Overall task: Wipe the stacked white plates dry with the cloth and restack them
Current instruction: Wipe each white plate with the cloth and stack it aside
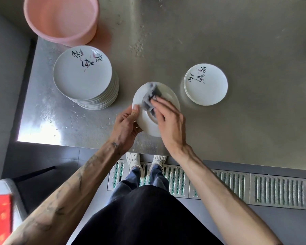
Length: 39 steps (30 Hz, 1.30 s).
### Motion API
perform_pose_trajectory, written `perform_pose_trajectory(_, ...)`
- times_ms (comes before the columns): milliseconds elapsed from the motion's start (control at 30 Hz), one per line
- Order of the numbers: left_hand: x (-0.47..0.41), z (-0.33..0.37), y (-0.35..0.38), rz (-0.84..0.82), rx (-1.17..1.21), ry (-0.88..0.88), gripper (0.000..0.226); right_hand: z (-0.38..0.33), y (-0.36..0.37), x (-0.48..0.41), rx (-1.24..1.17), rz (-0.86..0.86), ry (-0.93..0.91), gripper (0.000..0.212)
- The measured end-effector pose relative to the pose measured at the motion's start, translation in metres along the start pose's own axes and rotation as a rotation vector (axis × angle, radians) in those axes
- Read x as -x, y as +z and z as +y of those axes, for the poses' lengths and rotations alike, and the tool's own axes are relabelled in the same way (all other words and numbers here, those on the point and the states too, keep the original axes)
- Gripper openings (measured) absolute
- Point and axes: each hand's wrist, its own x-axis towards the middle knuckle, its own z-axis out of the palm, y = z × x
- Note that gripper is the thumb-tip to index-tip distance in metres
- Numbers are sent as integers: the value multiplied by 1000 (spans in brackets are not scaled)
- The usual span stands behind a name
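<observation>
My left grip (127,126) pinches the plate (169,94) above the desk (237,129) front edge; right grip (170,124), fingers flat, presses cloth (148,98). Hard wiping may tear it loose.

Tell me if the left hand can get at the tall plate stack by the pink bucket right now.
Likely yes for reach, not for taking: nothing lies on the table between the left hand and the tall stack, but that hand grips the plate being wiped, so it must let go first.
</observation>
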Motion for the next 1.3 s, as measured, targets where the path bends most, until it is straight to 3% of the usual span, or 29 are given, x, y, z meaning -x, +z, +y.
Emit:
perform_pose_trajectory(133,2,-1,-5,-14,18,11,28,3,1,16,7,-51,-177,36)
perform_pose_trajectory(267,4,-1,-3,6,17,6,33,13,-5,6,6,39,56,36)
perform_pose_trajectory(433,-1,0,-4,-16,18,29,28,-12,13,25,-19,-31,-156,36)
perform_pose_trajectory(600,1,4,-2,4,41,20,42,4,-1,23,10,61,-52,33)
perform_pose_trajectory(767,1,8,-5,-13,35,9,42,2,-5,-7,87,-54,-200,36)
perform_pose_trajectory(933,0,11,-11,-5,77,40,34,23,-25,-23,75,116,21,36)
perform_pose_trajectory(1133,-4,10,-11,-5,97,41,34,13,-10,16,89,44,-121,35)
perform_pose_trajectory(1300,-6,8,-8,-5,53,34,33,17,-13,-21,40,95,81,36)
